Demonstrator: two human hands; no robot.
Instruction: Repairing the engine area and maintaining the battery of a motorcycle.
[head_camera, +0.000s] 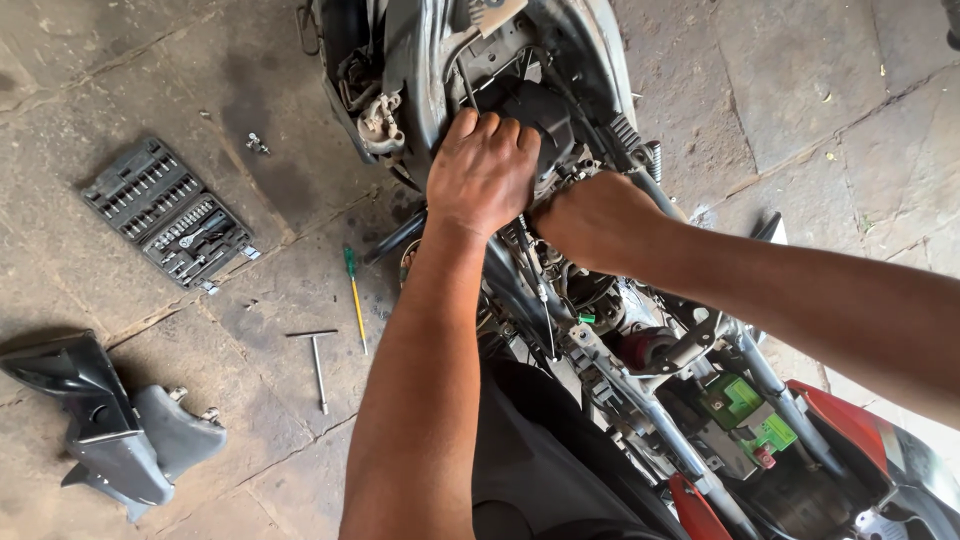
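Observation:
A scooter (600, 60) with its body panels removed stands under me, its frame tubes and wiring exposed. My left hand (483, 170) lies on top of a black plastic part (545, 115) deep in the scooter's body, fingers curled over its upper edge. My right hand (590, 215) reaches in from the right just below that part. Its fingers are tucked inside among the wires and hidden from view.
On the stone floor to the left lie an open socket set case (168, 213), a green-handled screwdriver (353, 295), a T-handle wrench (316, 360), a loose bolt (258, 143) and a removed grey body panel (100, 420). A green-topped battery (745, 410) and red panels (850, 420) sit at lower right.

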